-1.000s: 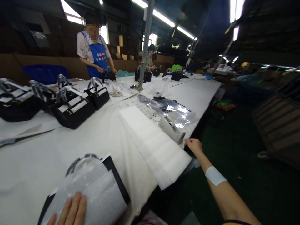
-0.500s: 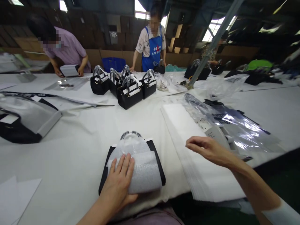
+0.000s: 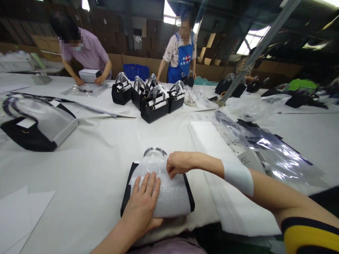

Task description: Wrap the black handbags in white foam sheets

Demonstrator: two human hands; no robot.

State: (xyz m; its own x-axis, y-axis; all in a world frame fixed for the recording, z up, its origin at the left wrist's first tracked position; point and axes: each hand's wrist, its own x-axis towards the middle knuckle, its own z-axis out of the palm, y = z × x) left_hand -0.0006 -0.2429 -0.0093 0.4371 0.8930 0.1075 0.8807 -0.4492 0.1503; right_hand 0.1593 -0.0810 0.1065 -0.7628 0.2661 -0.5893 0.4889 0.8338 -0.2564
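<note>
In front of me a black handbag (image 3: 189,193) lies on the white-covered table, its wrapped handles (image 3: 155,150) pointing away from me. A white foam sheet (image 3: 172,199) covers the middle of the bag, leaving black edges at both sides. My left hand (image 3: 144,200) rests flat on the sheet with its fingers stretched out. At the sheet's upper right, my right hand (image 3: 180,164) is closed, fingertips bent down against the foam. Whatever it pinches, if anything, is hidden by the fingers.
A stack of white foam sheets (image 3: 233,208) lies to the right, beside clear plastic bags (image 3: 280,155) and a tape dispenser (image 3: 250,160). Several black handbags (image 3: 155,111) stand ahead. Another bag (image 3: 34,135) and paper sheets (image 3: 16,208) are left. Co-workers (image 3: 88,53) stand across the table.
My right hand has moved left from above the foam stack to the sheet on the handbag. My left hand has stayed flat on the foam. The view has shifted slightly left.
</note>
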